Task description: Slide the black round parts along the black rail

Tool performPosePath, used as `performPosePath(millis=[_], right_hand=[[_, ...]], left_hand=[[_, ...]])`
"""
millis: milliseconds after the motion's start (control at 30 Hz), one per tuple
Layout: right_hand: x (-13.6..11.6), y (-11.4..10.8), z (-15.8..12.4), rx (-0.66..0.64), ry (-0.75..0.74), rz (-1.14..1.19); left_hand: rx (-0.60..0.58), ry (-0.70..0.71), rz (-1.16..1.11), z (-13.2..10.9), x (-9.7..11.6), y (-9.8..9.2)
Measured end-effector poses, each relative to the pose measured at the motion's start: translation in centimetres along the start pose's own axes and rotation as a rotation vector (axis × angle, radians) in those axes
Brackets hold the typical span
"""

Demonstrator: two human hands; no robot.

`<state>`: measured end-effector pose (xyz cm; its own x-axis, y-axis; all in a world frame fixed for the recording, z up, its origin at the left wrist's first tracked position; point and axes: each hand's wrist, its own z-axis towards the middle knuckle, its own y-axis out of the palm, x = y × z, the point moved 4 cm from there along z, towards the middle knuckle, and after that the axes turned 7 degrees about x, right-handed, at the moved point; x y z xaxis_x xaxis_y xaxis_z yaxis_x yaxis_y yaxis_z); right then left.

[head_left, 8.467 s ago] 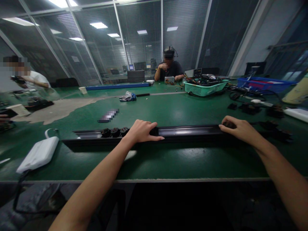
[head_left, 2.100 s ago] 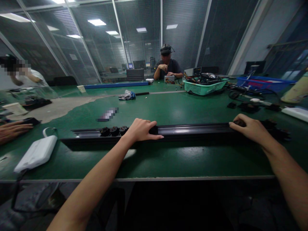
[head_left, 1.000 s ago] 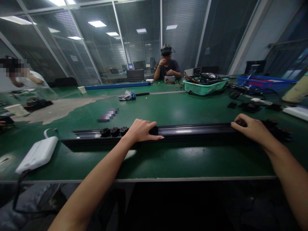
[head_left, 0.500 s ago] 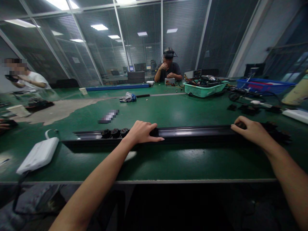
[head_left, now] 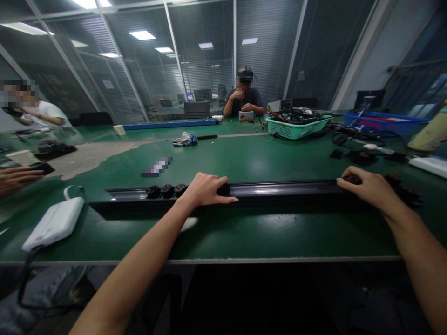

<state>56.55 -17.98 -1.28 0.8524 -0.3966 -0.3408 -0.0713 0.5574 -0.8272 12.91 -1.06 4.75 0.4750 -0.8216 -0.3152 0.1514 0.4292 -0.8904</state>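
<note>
Three black parts (head_left: 166, 190) sat in the black rail (head_left: 279, 188) | left hand (head_left: 204, 189) straddled a black block (head_left: 223, 190), thumb and forefinger spread, grip unclear | and look, right hand (head_left: 361, 182) pinched a dark piece (head_left: 352, 179) toward the rail's right!

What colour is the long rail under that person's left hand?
The long rail is black, with a pale shine along its channel; the head view shows it best.

Long black rail (head_left: 279, 188) lies across the counter (head_left: 244, 237) before me, three dark parts (head_left: 166, 190) toward its left end, another part (head_left: 352, 179) in my right hand (head_left: 365, 185)
</note>
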Motion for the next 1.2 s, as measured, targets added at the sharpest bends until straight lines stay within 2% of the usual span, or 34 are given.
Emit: performPosePath(millis=[233,667,1200], right_hand=[[1.4,0.7,0.3,-0.003,0.03,0.009],[1.3,0.5,0.4,-0.001,0.025,0.032],[2.7,0.9,0.7,-0.005,0.036,-0.006]], left_hand=[[0.002,-0.016,-0.013,0.0,0.0,0.0],[-0.011,-0.009,-0.009,0.0,-0.1,0.1],[0.001,0.006,0.006,0.0,-0.1,0.4]])
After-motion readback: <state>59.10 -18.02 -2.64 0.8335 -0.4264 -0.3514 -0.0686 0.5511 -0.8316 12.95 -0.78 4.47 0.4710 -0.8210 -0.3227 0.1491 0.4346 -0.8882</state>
